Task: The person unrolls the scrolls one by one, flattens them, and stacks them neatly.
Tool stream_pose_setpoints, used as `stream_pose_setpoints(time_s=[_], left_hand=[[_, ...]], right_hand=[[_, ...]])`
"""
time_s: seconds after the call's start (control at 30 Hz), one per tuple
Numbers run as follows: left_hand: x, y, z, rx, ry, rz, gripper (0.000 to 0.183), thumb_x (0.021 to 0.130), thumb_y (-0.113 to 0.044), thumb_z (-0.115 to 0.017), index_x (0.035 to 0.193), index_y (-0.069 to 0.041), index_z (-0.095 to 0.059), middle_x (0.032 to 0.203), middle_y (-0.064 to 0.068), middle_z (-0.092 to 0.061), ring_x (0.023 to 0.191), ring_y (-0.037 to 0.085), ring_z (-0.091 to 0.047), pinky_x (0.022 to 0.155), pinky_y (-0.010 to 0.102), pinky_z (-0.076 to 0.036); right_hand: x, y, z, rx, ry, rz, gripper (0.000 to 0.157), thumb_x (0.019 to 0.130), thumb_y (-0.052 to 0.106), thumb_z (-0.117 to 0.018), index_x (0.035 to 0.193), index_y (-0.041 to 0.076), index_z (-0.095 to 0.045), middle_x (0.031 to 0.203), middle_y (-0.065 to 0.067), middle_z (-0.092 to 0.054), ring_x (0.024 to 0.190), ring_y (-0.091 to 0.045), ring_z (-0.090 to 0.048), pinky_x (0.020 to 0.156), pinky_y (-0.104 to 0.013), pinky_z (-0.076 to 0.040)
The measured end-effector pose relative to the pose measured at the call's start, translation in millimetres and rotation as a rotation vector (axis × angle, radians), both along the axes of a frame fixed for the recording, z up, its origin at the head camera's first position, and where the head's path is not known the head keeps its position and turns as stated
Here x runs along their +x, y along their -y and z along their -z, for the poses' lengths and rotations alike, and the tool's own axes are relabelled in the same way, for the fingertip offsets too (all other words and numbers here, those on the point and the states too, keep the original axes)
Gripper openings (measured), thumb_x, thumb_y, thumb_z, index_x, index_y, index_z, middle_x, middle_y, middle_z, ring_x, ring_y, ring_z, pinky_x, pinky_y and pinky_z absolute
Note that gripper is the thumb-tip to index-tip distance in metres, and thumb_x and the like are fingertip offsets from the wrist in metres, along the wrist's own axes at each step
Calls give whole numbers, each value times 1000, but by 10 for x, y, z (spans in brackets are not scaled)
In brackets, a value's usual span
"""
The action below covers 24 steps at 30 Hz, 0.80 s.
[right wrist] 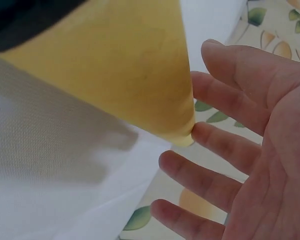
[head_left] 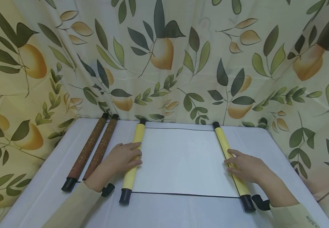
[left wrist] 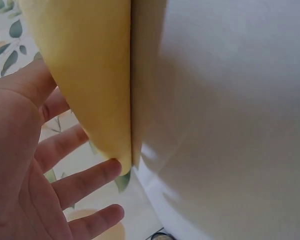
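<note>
A partly unrolled scroll lies on the table, its white sheet (head_left: 181, 161) spread flat between a left yellow roll (head_left: 130, 177) and a right yellow roll (head_left: 222, 137), both with black end knobs. My left hand (head_left: 123, 156) lies over the left roll, fingers extended across it toward the sheet. On the right roll, the fingertips of my right hand (head_left: 247, 166) reach over from the outer side. In the left wrist view the fingers (left wrist: 87, 185) are spread beside the yellow roll (left wrist: 95, 75). Spread, nearly straight fingers (right wrist: 205, 182) also show in the right wrist view, next to the yellow roll (right wrist: 140, 75).
Two brown patterned rolls (head_left: 88, 152) with black ends lie side by side left of the scroll, partly behind my left forearm. A white cloth covers the table (head_left: 187, 212). Behind it hangs a curtain (head_left: 193, 91) printed with leaves and fruit.
</note>
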<state>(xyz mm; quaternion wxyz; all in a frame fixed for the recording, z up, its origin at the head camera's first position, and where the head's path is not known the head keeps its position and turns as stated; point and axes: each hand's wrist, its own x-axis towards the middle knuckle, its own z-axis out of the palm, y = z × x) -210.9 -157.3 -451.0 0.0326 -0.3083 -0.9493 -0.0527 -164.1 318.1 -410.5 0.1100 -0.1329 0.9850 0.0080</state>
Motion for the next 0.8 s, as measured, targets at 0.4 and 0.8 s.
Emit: stream_pose_setpoints(time_s=[0.4, 0.8], left_hand=[[10, 9, -41, 0, -19, 0, 16, 98, -31, -61, 102, -27, -76, 147, 10, -52, 126, 31, -58, 95, 58, -47], [15, 79, -5, -13, -43, -6, 19, 94, -38, -66, 104, -24, -74, 144, 10, -54, 115, 30, -64, 93, 52, -51]], right_hand=[[-2, -32, -5, 1, 1, 17, 39, 89, 39, -72, 119, 15, -72, 148, -20, -48, 127, -48, -51, 90, -65, -46], [9, -84, -21, 64, 17, 42, 43, 89, 42, -72, 124, 17, -71, 146, -25, -46, 120, -49, -56, 84, -64, -50]])
